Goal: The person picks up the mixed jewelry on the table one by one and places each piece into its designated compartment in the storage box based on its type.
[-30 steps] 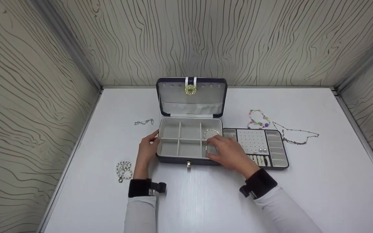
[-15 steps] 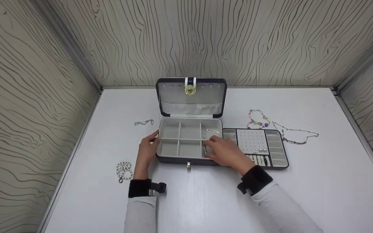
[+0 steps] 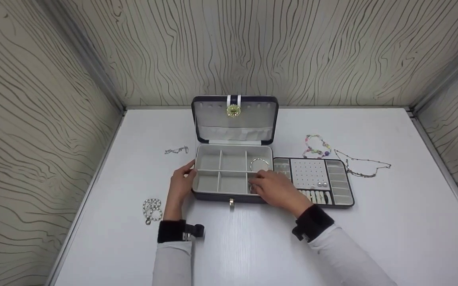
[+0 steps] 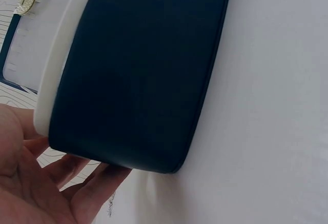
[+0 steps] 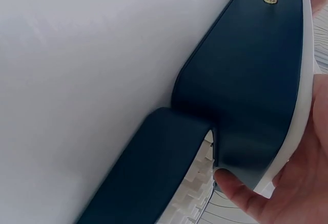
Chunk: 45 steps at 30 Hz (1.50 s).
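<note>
An open dark-blue jewelry box [image 3: 233, 171] stands on the table, its pale interior divided into several compartments. My left hand [image 3: 181, 183] rests against its left end; in the left wrist view the extended fingers [image 4: 97, 185] touch the box's side wall [image 4: 138, 75]. My right hand [image 3: 278, 190] reaches over the right rim into the front right compartment, fingers bent around a thin bangle [image 3: 251, 187] that is mostly covered. The fingertips themselves are hidden. Another silvery bangle [image 3: 259, 160] leans in the back right compartment. In the right wrist view one finger [image 5: 233, 185] extends outside the box, near the tray.
A removable tray [image 3: 342, 205] with rings and pearl earrings adjoins the box's right side. Behind it lie a colourful bead bracelet [image 3: 327, 153] and a fine necklace [image 3: 362, 175]. At left are a silver chain [image 3: 177, 150] and a pearl strand [image 3: 146, 205]. The lid [image 3: 235, 119] stands raised.
My right hand has shifted slightly left and its fingers have sunk deeper into the front right compartment, so less of the front bangle shows. The left hand has stayed put.
</note>
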Tool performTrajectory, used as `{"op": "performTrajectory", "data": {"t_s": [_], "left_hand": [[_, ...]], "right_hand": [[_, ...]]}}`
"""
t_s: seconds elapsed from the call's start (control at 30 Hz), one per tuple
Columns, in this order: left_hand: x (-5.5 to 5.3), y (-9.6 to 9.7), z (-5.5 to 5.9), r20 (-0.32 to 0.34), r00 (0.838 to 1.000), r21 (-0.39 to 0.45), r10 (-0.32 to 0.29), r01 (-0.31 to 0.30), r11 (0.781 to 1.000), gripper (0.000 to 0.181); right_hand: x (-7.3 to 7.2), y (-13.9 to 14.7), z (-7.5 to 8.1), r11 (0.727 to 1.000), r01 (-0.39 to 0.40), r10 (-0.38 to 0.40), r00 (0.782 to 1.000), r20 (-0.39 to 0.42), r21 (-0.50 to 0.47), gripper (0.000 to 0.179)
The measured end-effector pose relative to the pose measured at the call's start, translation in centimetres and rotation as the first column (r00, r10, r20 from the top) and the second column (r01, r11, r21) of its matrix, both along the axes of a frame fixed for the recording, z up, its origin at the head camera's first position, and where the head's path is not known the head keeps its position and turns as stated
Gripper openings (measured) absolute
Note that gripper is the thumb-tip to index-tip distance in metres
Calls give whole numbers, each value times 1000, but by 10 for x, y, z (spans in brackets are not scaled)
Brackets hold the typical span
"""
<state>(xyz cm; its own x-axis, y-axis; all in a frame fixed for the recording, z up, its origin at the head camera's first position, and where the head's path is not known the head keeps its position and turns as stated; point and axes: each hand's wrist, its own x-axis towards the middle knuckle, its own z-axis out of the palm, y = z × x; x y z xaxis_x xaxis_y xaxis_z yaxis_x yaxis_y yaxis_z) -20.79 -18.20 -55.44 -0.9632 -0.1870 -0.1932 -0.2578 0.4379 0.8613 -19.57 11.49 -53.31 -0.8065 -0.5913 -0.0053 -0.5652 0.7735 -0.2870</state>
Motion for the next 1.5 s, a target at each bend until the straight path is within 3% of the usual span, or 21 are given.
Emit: {"op": "performTrajectory", "data": {"t_s": [0.33, 0.67, 1.03, 1.3, 1.5], "left_hand": [[0, 1, -1, 1, 1000, 9, 2, -2, 1000, 40], [1, 1, -1, 4, 1000, 12, 8, -8, 1000, 40], [1, 1, 1, -13, 1000, 25, 7, -7, 1000, 39], [0, 1, 0, 23, 1000, 8, 19, -19, 1000, 40], [0, 2, 0, 26, 1000, -4, 13, -13, 1000, 40]], "right_hand": [[2, 2, -7, 1000, 20, -20, 1000, -23, -21, 31], [6, 11, -5, 984, 41, -34, 998, 43, -175, 21], [13, 28, 7, 937, 94, -67, 994, 91, -337, 17], [16, 40, 7, 864, 113, -130, 992, 0, -491, 20], [14, 47, 4, 856, 195, -219, 976, 5, -479, 22]]}}
